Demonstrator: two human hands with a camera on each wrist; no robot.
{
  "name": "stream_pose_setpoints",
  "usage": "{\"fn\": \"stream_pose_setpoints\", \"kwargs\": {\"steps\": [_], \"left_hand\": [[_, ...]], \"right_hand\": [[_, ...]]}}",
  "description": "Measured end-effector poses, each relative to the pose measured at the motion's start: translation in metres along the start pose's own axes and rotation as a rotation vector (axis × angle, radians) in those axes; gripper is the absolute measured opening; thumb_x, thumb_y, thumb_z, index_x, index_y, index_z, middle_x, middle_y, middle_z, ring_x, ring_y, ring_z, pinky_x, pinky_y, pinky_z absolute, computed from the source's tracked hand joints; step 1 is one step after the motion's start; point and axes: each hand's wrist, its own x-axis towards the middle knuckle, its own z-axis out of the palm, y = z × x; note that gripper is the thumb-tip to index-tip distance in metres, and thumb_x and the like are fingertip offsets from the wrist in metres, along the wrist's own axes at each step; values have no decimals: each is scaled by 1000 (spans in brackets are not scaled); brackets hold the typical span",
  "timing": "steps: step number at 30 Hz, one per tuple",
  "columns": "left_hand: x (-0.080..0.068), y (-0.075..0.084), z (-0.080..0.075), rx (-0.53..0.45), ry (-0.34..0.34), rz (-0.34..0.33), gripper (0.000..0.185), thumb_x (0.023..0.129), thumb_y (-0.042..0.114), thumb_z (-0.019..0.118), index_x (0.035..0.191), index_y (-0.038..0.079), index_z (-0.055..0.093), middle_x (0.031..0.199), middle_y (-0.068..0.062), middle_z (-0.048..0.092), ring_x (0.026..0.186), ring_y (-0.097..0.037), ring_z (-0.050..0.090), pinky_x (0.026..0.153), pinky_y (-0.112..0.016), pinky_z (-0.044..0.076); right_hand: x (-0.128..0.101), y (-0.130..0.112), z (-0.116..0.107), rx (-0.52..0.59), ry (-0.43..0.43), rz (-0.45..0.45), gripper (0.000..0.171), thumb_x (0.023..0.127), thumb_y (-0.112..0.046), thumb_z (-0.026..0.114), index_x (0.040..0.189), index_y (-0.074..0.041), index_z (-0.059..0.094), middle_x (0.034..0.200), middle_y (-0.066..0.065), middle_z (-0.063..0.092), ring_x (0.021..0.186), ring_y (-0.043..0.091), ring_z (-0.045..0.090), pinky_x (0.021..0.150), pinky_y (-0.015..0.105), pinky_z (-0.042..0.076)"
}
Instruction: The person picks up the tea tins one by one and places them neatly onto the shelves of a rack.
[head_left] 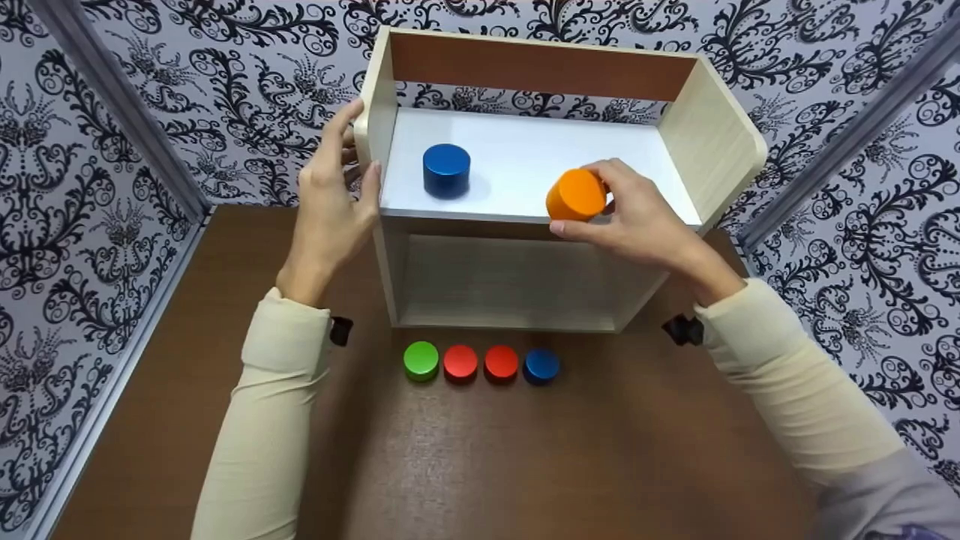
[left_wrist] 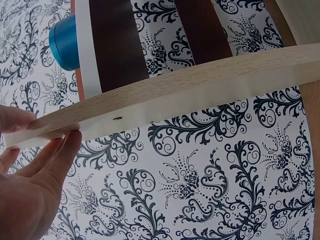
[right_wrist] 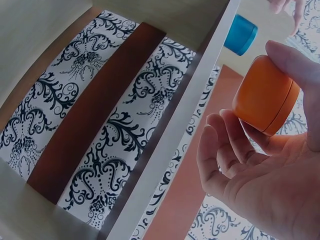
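Note:
In the head view my right hand (head_left: 643, 217) holds an orange round lidded container (head_left: 576, 196), tilted, over the front of the white upper shelf (head_left: 525, 150). The right wrist view shows thumb and fingers pinching this orange container (right_wrist: 264, 95), with a seam near one end. My left hand (head_left: 334, 195) grips the left side panel (head_left: 376, 112) of the wooden shelf unit, the thumb on its front edge. Fingers (left_wrist: 65, 155) lie against that panel in the left wrist view. A blue round container (head_left: 446, 172) stands upright at the left of the white shelf.
In front of the unit, a row of round containers stands on the brown table (head_left: 480, 465): green (head_left: 421, 361), two red (head_left: 460, 364) and blue (head_left: 541, 365). The unit has a lower compartment (head_left: 510, 281) and a right side panel (head_left: 712, 135). Patterned walls (head_left: 112, 112) surround the table.

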Motion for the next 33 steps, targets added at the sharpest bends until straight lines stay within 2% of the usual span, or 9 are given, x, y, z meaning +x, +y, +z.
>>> {"fn": "stream_pose_setpoints", "kwargs": {"steps": [6,16,24,33], "left_hand": [[1,0,0,1,-4,4,62,90,-13,62,147,0,44,124,-25,63,116,-31,64,99,-34,58],[1,0,-1,17,-4,12,62,89,-13,62,147,0,44,124,-25,63,116,-31,65,99,-32,58],[1,-1,0,3,-4,-10,62,89,-13,62,147,2,45,124,-24,64,116,-29,65,99,-30,57],[0,-2,-1,3,5,28,62,89,-14,62,147,-1,45,122,-25,64,115,-30,65,99,-31,57]], "right_hand": [[15,-2,-1,-11,-18,52,66,84,-39,82,132,-2,54,122,14,55,107,28,52,97,45,49],[37,-3,0,-48,-50,96,67,85,-39,81,132,-1,51,123,14,55,112,29,51,102,44,45],[45,-1,4,-64,-84,113,64,86,-39,80,130,-1,52,120,14,57,110,29,52,102,44,45],[49,0,9,-76,-103,144,65,86,-37,80,131,0,50,120,14,56,109,30,52,102,44,45]]}}
